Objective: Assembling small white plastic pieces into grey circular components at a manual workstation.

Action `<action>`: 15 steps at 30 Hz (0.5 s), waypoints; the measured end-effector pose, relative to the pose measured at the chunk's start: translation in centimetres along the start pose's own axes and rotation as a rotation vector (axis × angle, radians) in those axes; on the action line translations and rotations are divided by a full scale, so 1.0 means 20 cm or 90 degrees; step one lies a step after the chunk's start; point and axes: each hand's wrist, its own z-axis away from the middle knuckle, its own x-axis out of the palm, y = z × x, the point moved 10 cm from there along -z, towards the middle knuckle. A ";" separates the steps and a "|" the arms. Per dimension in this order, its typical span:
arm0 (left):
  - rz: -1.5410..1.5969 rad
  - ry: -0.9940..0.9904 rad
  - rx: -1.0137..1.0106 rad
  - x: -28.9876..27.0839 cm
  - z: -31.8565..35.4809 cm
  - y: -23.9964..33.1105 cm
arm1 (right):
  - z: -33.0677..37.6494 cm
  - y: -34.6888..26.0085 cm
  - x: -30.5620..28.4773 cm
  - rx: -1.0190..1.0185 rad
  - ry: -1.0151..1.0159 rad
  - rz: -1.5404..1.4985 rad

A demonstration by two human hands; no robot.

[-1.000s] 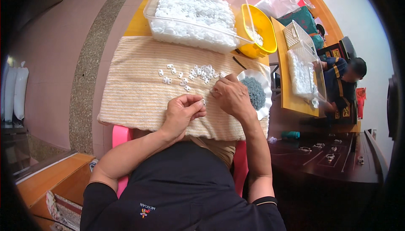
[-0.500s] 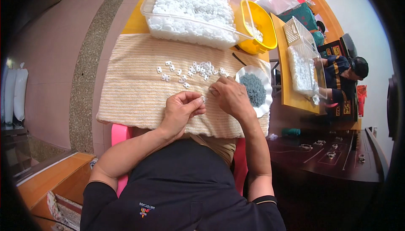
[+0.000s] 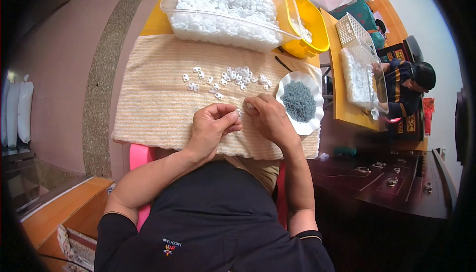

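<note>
My left hand (image 3: 214, 127) pinches a small white plastic piece (image 3: 239, 112) between thumb and forefinger, low over the striped towel (image 3: 153, 108). Just right of it, my right hand (image 3: 269, 118) has its fingers drawn together; what they hold, if anything, is too small to make out. Several white two-holed plastic pieces (image 3: 240, 76) lie loosely on the towel beyond both hands. Beside my right hand, a white wavy-rimmed plate (image 3: 318, 110) bears a heap of small grey-blue parts (image 3: 298, 101).
At the far side stands a clear bin (image 3: 171, 16) full of white pieces, with a yellow tub (image 3: 317, 43) to its right. A thin black stick (image 3: 283, 64) lies near the plate. Off to the right, a co-worker (image 3: 411, 81) sits by another clear bin (image 3: 349, 73).
The whole view has shifted slightly. My right hand has drawn a little away from the plate's edge, while my left hand keeps its pinch on the white piece.
</note>
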 end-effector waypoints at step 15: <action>-0.026 0.000 -0.011 -0.01 -0.01 -0.01 | 0.10 0.14 0.00 0.064 0.099 -0.375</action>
